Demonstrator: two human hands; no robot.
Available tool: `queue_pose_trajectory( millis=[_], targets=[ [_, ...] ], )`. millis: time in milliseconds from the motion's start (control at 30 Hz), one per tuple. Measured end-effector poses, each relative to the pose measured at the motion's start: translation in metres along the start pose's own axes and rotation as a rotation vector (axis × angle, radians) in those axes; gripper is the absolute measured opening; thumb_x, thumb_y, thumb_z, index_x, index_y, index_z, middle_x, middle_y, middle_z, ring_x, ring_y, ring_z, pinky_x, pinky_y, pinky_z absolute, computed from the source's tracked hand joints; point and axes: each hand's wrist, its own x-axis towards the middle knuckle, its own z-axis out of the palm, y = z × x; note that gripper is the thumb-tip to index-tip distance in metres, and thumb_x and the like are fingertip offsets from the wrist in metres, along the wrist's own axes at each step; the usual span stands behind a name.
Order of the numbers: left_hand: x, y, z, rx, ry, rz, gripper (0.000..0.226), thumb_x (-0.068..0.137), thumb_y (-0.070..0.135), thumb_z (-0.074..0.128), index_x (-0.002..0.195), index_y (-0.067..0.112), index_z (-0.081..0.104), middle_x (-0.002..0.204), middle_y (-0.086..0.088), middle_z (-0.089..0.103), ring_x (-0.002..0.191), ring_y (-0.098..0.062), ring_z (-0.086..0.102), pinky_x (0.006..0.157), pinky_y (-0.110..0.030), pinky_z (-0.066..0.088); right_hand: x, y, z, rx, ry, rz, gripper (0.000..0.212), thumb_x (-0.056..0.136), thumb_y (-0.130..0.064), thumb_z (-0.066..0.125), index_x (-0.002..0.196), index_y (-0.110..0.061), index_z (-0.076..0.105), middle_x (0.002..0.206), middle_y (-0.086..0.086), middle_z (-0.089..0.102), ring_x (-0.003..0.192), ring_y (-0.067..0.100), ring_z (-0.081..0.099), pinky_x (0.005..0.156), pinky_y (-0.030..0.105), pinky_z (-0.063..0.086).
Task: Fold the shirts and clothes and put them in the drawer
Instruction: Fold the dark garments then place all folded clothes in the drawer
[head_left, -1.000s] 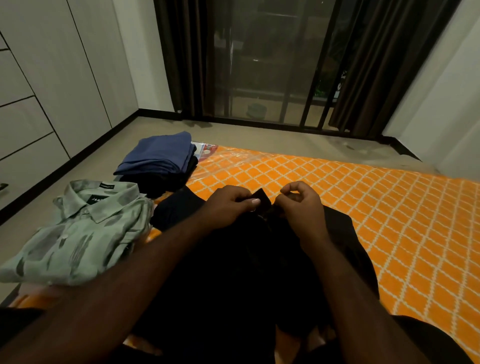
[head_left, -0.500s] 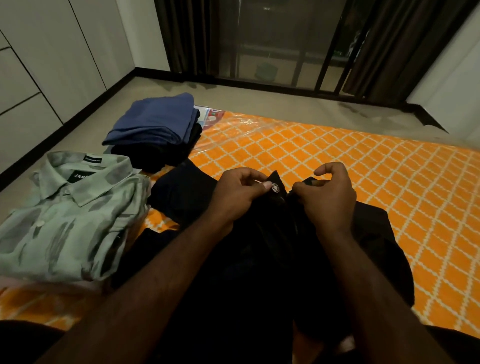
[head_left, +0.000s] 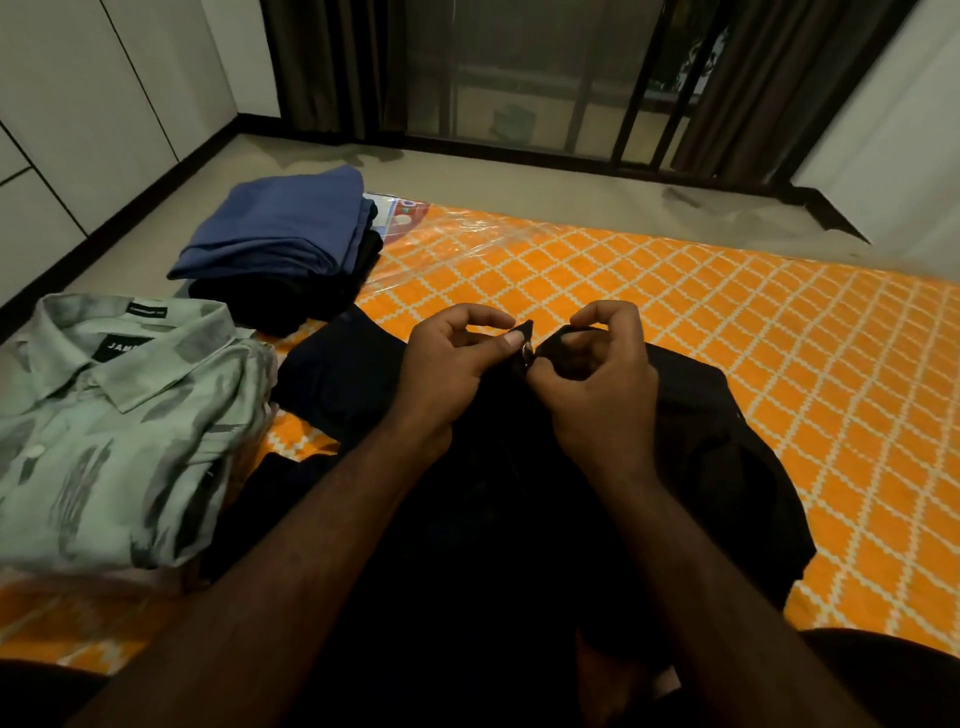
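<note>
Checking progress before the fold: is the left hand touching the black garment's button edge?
Touching. The head view shows the left hand pinching the top edge of the black garment beside its metal button; the right hand grips the facing edge.

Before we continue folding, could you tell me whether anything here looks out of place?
Nothing stands out: both hands, left hand and right hand, pinch the black garment at its button; the green shirt lies folded.

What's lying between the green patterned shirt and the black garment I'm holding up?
In the head view, a dark folded garment lies on the orange mat between the green shirt and the black garment that both hands pinch.
</note>
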Motion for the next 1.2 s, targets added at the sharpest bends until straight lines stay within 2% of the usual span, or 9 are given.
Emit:
queue_pose_trajectory(
  millis=[167, 300, 433, 600, 733, 900, 1000, 1133, 1200],
  targets=[
    [0.003, 0.010, -0.011, 0.121, -0.097, -0.035, 0.020, 0.087, 0.009, 0.077, 0.106, 0.005, 0.071, 0.073, -0.005, 0.073, 0.068, -0.021, 0.072, 0.061, -0.029, 0.056, -0.002, 0.000, 0.000, 0.018, -0.037, -0.022, 0.041, 0.081, -0.012, 0.079, 0.109, -0.023, 0.050, 0.082, -0.009, 0.069, 0.078, 0.006, 0.070, 0.065, 0.025, 0.056],
    [0.002, 0.011, -0.010, 0.125, -0.024, -0.006, 0.020, 0.087, 0.005, 0.077, 0.105, 0.009, 0.070, 0.067, -0.004, 0.069, 0.061, -0.017, 0.069, 0.056, -0.028, 0.053, 0.000, 0.003, 0.001, 0.025, -0.040, -0.010, 0.041, 0.081, -0.012, 0.078, 0.109, -0.023, 0.050, 0.084, -0.007, 0.070, 0.078, 0.006, 0.070, 0.066, 0.030, 0.057],
    [0.001, 0.000, -0.002, 0.086, 0.124, 0.040, 0.023, 0.086, 0.007, 0.079, 0.104, 0.013, 0.067, 0.076, -0.013, 0.072, 0.069, -0.028, 0.073, 0.063, -0.041, 0.060, 0.002, 0.007, 0.001, 0.036, -0.078, -0.010, 0.041, 0.081, -0.010, 0.079, 0.109, -0.024, 0.052, 0.088, -0.006, 0.072, 0.083, 0.007, 0.072, 0.073, 0.035, 0.060],
    [-0.001, -0.010, 0.009, 0.037, 0.171, 0.076, 0.021, 0.088, 0.007, 0.078, 0.102, 0.014, 0.063, 0.084, -0.018, 0.073, 0.080, -0.036, 0.074, 0.072, -0.055, 0.061, 0.006, 0.009, -0.003, 0.070, -0.092, 0.001, 0.040, 0.081, -0.010, 0.080, 0.109, -0.024, 0.056, 0.089, -0.004, 0.074, 0.084, 0.008, 0.073, 0.073, 0.036, 0.061],
    [-0.002, -0.013, 0.013, 0.044, 0.199, 0.095, 0.018, 0.087, 0.008, 0.078, 0.097, 0.011, 0.063, 0.082, -0.016, 0.073, 0.076, -0.030, 0.074, 0.067, -0.044, 0.061, 0.006, 0.008, -0.005, 0.093, -0.146, 0.000, 0.041, 0.078, -0.012, 0.087, 0.109, -0.020, 0.060, 0.096, -0.007, 0.073, 0.087, 0.004, 0.073, 0.073, 0.024, 0.059],
    [-0.001, -0.016, 0.017, 0.080, 0.220, 0.090, 0.016, 0.085, 0.007, 0.080, 0.088, 0.012, 0.065, 0.074, -0.004, 0.073, 0.067, -0.014, 0.072, 0.057, -0.024, 0.053, 0.004, 0.011, -0.001, -0.013, -0.090, -0.034, 0.039, 0.074, -0.022, 0.092, 0.100, -0.024, 0.064, 0.089, -0.012, 0.071, 0.083, 0.003, 0.071, 0.072, 0.026, 0.059],
    [-0.001, -0.013, 0.013, 0.091, 0.172, 0.076, 0.010, 0.089, 0.007, 0.076, 0.091, 0.009, 0.067, 0.072, -0.003, 0.072, 0.068, -0.015, 0.071, 0.060, -0.027, 0.054, 0.004, 0.009, -0.002, -0.105, -0.089, -0.112, 0.031, 0.077, -0.023, 0.090, 0.098, -0.025, 0.068, 0.087, -0.013, 0.072, 0.083, 0.000, 0.070, 0.074, 0.025, 0.058],
    [0.000, -0.005, 0.008, 0.196, 0.037, 0.081, 0.005, 0.097, 0.014, 0.066, 0.095, 0.015, 0.071, 0.072, -0.001, 0.072, 0.069, -0.019, 0.071, 0.066, -0.037, 0.056, 0.009, 0.010, -0.007, -0.230, -0.092, -0.149, 0.018, 0.078, -0.032, 0.079, 0.095, -0.030, 0.076, 0.088, -0.015, 0.074, 0.083, 0.001, 0.070, 0.078, 0.034, 0.059],
    [-0.001, -0.004, 0.008, 0.384, 0.045, 0.203, 0.006, 0.096, 0.018, 0.066, 0.095, 0.020, 0.071, 0.081, 0.003, 0.073, 0.077, -0.015, 0.070, 0.073, -0.035, 0.057, 0.011, 0.010, -0.008, -0.288, -0.033, -0.114, 0.018, 0.076, -0.038, 0.074, 0.092, -0.031, 0.078, 0.087, -0.014, 0.074, 0.082, 0.004, 0.069, 0.077, 0.037, 0.059]
  ],
)
